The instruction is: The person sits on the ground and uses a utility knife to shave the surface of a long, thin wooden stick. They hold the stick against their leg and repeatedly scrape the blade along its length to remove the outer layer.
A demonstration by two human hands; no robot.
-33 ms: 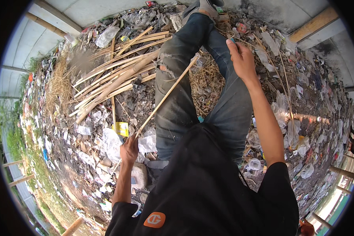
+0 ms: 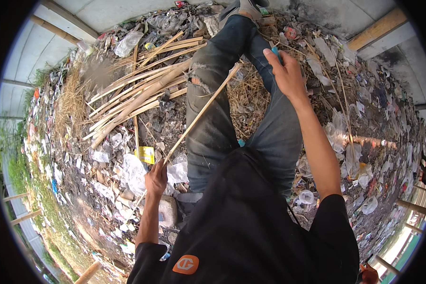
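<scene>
Left grip: the left hand (image 2: 156, 179) is clenched round the near end of a long bamboo strip (image 2: 201, 112), low beside the left thigh.
Strip axis: it runs from that fist up and to the right, slantwise over the left knee (image 2: 208, 80) of the dark jeans, its far tip near the right hand.
Right grip: the right hand (image 2: 285, 73) is raised over the right leg, fingers curled on a small blue-handled tool (image 2: 275, 51) — what its working end is, I cannot tell.
Nearer hand: the right sits just beside the strip's far tip, the left holds its base.
Left side: a heap of split bamboo (image 2: 142, 94) lies close, fanned the same way.
Room: litter-strewn ground (image 2: 364, 142) all around — open space mostly between the knees, over dry straw (image 2: 248, 97).
</scene>
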